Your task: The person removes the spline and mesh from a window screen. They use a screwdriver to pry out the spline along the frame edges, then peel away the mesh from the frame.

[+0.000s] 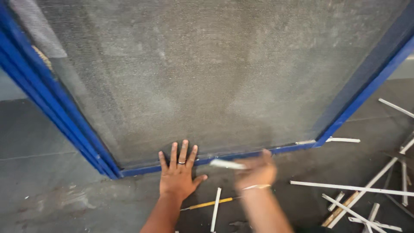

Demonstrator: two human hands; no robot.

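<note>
Looking down from the head view: left hand (177, 174) flat on the grey floor (47, 172) at lower centre, fingers spread wide, fingertips touching the bottom rail of the blue frame (241, 154), likely pinning it steady. Ring (181, 162) on one finger. Right hand (257, 171) just to the right, motion-blurred, closed around a short white strip (227, 164) that pokes leftward along the same rail, seemingly lined up with the frame's edge; bangle (256, 187) at the wrist. Grey mesh screen (215, 73) filling the upper frame, stretched inside the blue border. Behind the hands, at bottom centre, a yellow-handled tool (207, 204) and another white strip (215, 209), both untouched. Loose white strips (362, 196) scattered at lower right, well apart from either hand.
</note>
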